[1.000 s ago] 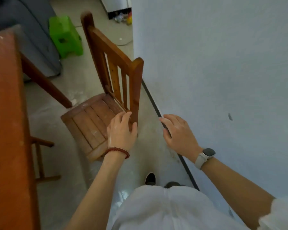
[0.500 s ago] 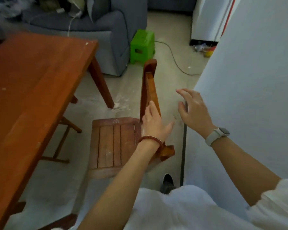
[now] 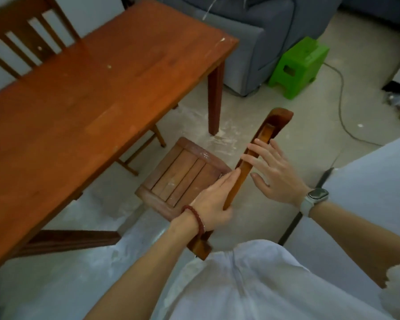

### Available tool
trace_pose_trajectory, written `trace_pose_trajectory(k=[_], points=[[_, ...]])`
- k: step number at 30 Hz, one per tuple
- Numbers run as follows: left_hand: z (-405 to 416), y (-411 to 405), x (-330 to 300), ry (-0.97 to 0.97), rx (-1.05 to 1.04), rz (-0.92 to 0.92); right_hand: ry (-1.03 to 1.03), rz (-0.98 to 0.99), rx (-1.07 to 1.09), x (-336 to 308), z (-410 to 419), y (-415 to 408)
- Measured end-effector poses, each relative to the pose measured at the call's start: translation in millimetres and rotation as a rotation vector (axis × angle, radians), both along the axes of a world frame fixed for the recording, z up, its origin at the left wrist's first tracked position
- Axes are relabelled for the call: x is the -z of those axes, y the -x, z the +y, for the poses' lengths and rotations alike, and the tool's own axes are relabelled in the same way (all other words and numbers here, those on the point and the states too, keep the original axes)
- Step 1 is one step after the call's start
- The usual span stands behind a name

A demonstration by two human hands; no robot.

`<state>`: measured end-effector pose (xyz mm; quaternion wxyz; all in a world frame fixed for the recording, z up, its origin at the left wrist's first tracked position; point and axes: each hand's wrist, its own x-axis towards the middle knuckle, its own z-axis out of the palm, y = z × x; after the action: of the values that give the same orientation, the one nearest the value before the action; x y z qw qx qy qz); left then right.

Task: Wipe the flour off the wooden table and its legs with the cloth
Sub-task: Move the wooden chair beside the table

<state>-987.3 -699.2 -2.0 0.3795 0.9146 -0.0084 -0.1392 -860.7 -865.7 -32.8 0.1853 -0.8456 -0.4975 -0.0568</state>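
1. Head view, task object: the reddish-brown rectangular wooden table stood to the person's left and forward. Its near right leg stood upright on the pale floor, with white flour scattered round its foot and a few pale specks on the top.
2. Head view, cloth: no cloth was visible in this view; neither hand carried one.
3. Head view, obstacle: a small brown slatted wooden chair stood between the person and the table leg, with its top rail running away from the person toward the upper right.
4. Head view, left hand: the extended fingers lay along the seat side of the chair's top rail. The thumb was hidden, so a full grasp could not be confirmed.
5. Head view, right hand: the fingers were spread and straight, with the fingertips touching the rail from the outer side and nothing grasped.
6. Governing relation: the table lay to the left of both hands, beyond the chair, and the left hand was nearer. Judgement: the chair probably required repositioning before the leg could be reached.
7. Surroundings: a green plastic stool and a grey sofa stood beyond the table.
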Motion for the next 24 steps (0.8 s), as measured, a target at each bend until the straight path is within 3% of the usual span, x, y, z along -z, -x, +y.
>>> trace_pose_trajectory(k=[5,10,17,21,24], points=[[58,24,-9,-0.097,0.025,0.103,0.056,-0.106,-0.143,1,47,-2],[81,48,-20,-0.262,-0.065,0.128,-0.027,-0.222,-0.28,4,84,-1],[42,29,-7,-0.449,-0.482,0.008,-0.097,-0.259,-0.55,5,99,-33],[31,20,7,-0.631,-0.673,0.009,-0.188,-0.196,-0.602,5,101,-46],[24,19,17,-0.84,-0.808,-0.137,-0.212,-0.153,-0.643,5,102,-57]])
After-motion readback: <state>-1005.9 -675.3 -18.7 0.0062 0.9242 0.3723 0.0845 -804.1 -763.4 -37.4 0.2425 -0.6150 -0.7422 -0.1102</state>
